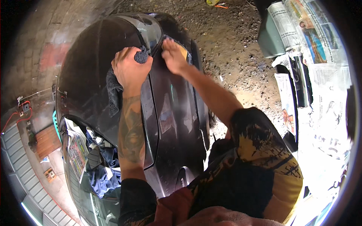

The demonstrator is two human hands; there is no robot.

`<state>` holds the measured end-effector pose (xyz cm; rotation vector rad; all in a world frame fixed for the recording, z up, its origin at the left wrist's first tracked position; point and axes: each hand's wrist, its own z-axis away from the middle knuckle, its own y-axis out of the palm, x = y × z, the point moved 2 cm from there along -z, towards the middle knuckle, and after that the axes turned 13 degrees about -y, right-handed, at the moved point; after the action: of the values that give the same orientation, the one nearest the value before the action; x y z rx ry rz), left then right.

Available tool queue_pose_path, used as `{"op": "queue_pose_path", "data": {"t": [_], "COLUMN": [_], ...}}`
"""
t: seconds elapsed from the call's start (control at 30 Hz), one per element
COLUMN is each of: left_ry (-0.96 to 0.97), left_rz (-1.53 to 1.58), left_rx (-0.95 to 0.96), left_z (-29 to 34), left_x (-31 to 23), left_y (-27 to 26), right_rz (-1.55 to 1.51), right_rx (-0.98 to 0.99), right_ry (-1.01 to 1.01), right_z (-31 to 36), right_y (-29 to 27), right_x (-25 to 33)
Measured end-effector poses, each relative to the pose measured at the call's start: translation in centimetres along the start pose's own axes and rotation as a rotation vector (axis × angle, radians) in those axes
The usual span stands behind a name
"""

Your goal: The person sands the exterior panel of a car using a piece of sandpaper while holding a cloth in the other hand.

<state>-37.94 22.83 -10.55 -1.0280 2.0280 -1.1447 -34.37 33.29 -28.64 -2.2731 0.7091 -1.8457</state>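
While both hands sit close together at the front corner of a dark car, the left hand (131,69) alone has hold of the grey cloth (114,92). Its fingers are curled tight, with a bunch of fabric poking out on the thumb side, toward the right hand (174,58), and the rest hanging loose from the other side. That loose length runs back toward the person, over the bonnet (96,56), just beside the left wrist and forearm.

Ahead of the two hands and roughly between them lies the headlight (149,28), its long axis slanting away from the person and to the left. Both hands are near its closer end, too evenly placed for me to say which is nearer. From there the fender (169,101) stretches back toward the person, its long axis passing between the two forearms.

Reaching in from the right, the right hand is over the front of the fender, palm side down and fingers loosely bent. It is blurred, so I cannot tell whether it presses on the panel or has something under it. A yellow patch (183,51) shows just to its right; what that is stays unclear. The cloth's bunched end lies to this hand's left, with a small gap between.
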Motion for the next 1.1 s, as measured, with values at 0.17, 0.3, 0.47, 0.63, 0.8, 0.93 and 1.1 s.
{"op": "queue_pose_path", "data": {"t": [0.17, 0.3, 0.47, 0.63, 0.8, 0.93, 1.1], "left_ry": [-0.017, 0.003, -0.019, -0.039, -0.050, -0.027, -0.022], "left_rz": [-0.034, 0.024, -0.032, -0.053, -0.045, -0.004, -0.060], "left_rx": [0.010, 0.005, 0.002, 0.032, 0.034, 0.028, 0.013], "left_z": [-0.1, -0.5, -0.1, 0.0, -0.4, -0.4, -0.2], "left_x": [1.1, -1.2, 1.3, 0.9, 0.8, -0.3, 2.1], "left_y": [-1.4, 0.2, -1.5, -0.1, -0.6, 0.3, -2.1], "right_rz": [0.003, 0.114, -0.033, -0.136, -0.055, -0.038, 0.029], "right_rx": [-0.010, -0.020, -0.007, -0.037, 0.062, -0.002, 0.109], "right_ry": [-0.171, -0.063, -0.188, -0.109, -0.213, -0.169, -0.264], "right_z": [2.8, -2.0, 3.5, 0.7, 3.3, 2.4, 5.8], "right_y": [1.3, -1.0, 2.5, 0.2, -0.5, -0.1, 2.9], "right_x": [3.0, -2.7, 2.3, 0.0, 1.9, 0.5, 4.8]}}
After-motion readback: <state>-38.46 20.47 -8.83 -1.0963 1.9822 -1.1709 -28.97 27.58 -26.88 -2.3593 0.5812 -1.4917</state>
